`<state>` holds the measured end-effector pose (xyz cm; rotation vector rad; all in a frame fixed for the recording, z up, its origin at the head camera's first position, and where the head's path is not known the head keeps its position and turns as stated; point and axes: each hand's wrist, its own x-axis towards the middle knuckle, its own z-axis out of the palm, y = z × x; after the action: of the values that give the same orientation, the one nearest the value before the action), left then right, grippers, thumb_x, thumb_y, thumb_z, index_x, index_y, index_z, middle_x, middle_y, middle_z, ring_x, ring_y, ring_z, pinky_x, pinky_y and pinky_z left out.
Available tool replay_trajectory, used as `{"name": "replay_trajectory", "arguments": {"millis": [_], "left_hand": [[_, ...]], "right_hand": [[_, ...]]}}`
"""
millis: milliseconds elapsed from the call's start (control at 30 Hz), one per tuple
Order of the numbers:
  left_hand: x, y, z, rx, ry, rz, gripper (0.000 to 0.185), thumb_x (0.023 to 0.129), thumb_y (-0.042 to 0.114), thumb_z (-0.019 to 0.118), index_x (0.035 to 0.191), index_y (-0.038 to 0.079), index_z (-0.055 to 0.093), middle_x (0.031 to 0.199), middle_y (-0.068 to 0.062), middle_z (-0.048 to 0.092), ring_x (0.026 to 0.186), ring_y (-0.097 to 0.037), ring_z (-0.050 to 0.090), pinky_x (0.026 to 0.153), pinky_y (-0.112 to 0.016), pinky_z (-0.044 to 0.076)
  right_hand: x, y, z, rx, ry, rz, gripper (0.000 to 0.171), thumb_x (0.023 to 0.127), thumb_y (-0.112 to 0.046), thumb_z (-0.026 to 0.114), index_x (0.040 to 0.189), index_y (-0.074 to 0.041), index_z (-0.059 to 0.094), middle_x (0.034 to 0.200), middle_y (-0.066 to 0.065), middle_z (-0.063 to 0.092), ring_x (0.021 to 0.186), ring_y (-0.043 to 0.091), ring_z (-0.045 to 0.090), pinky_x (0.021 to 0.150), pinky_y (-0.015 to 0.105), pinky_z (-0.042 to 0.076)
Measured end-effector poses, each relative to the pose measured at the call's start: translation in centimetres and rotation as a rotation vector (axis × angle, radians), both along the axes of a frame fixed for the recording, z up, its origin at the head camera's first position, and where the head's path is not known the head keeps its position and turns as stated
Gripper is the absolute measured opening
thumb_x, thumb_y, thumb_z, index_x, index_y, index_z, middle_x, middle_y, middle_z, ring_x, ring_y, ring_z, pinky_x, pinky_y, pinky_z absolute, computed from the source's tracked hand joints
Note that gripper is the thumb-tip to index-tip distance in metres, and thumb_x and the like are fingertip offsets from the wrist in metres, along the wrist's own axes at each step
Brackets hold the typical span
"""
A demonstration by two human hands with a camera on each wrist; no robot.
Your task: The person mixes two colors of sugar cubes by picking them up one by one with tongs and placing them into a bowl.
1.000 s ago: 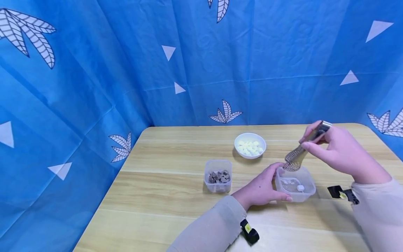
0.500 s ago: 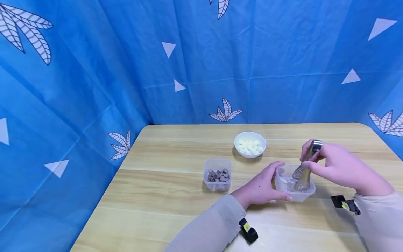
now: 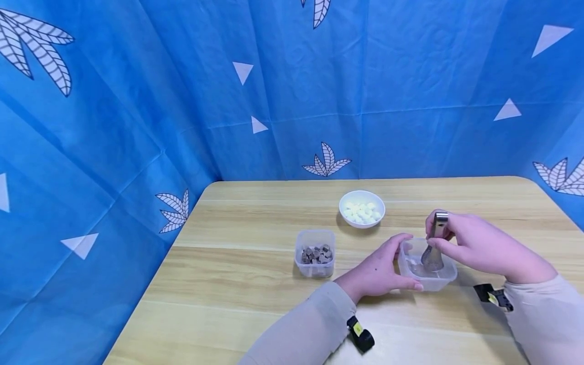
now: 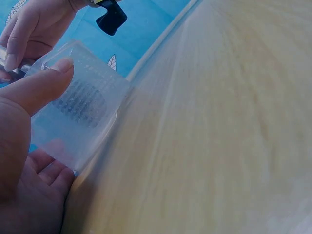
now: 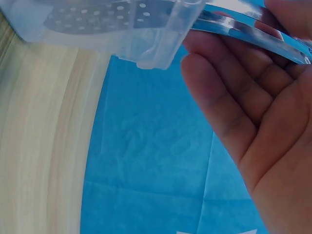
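The right hand (image 3: 474, 243) pinches a pair of perforated metal tongs (image 3: 433, 251) near the top, their tips down inside the clear plastic container (image 3: 444, 279) on the worktop (image 3: 255, 284); the left hand (image 3: 378, 274) has thumb and fingers curled round the container's left wall. Risk: the container looks light, so a sideways push from the tongs could tip or slide it if the left hand's hold slackens. Whether the tongs grip anything cannot be told, so a piece could slip out when lifted.

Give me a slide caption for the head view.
Left hand steadies clear container; right hand dips metal tongs inside.
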<state>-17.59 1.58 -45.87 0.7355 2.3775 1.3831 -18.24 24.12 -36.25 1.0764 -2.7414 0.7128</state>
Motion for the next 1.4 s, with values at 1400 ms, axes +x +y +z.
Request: {"name": "replay_trajectory", "arguments": {"millis": [1400], "left_hand": [[0.0, -0.2, -0.1, 0.039, 0.049, -0.027, 0.098, 0.078, 0.035, 0.089, 0.156, 0.029, 0.029, 0.148, 0.012, 0.041, 0.126, 0.000, 0.044, 0.109, -0.025, 0.037]], "right_hand": [[-7.6, -6.9, 5.8, -0.215, 0.015, -0.164, 0.017, 0.101, -0.028, 0.064, 0.108, -0.013, 0.060, 0.088, 0.004, 0.067, 0.072, 0.021, 0.058, 0.060, 0.033, 0.047]]}}
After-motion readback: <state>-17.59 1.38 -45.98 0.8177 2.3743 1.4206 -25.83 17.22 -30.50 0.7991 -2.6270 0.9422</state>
